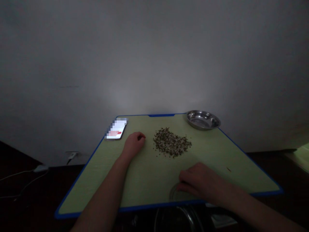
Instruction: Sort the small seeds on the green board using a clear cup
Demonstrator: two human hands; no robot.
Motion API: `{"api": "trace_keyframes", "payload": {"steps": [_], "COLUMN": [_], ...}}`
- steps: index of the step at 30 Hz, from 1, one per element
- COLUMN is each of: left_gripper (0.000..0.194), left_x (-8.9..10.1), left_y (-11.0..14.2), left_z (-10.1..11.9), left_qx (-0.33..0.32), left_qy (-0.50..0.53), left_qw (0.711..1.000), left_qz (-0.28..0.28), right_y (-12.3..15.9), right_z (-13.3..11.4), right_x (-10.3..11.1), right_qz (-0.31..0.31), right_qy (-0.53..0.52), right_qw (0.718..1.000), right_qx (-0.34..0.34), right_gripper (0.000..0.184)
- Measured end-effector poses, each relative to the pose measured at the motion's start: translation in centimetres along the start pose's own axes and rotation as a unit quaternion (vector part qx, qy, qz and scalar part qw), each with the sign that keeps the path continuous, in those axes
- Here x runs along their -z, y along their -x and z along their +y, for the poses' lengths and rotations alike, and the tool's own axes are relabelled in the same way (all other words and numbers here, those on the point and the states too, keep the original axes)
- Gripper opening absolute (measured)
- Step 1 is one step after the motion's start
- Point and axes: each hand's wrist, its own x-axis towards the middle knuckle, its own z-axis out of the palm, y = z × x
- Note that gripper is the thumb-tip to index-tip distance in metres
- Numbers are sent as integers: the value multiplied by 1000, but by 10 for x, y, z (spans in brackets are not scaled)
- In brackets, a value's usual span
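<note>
A loose pile of small dark and pale grains lies spread on the pale green table top. To the left of the pile, my left hand rests on the table with its fingers curled in; nothing shows in them. My right hand is closer to the front edge, its thumb and fingertips brought together. Whatever may be between them is too small or hidden to make out. Beneath those fingertips sits a clear round dish, partly covered by the hand.
At the back right corner stands a shiny metal bowl. A phone with a lit screen lies at the left edge. One thin reddish sliver is on the right. Below the front edge a round shiny rim shows. A wall rises behind.
</note>
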Motion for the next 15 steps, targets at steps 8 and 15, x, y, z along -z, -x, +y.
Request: {"api": "trace_keyframes", "payload": {"steps": [8, 15], "left_gripper": [24, 23], "left_x": [0, 0], "left_y": [0, 1], "left_z": [1, 2], "left_qx": [1, 6], "left_qy": [-5, -8], "left_qw": [1000, 1000], "left_qz": [0, 2], "right_y": [3, 9], "right_z": [1, 3], "right_x": [-3, 2], "right_qz": [-1, 11], "right_qy": [4, 12], "right_qw": [1000, 999], "right_qx": [-1, -35], "right_gripper": [26, 29]}}
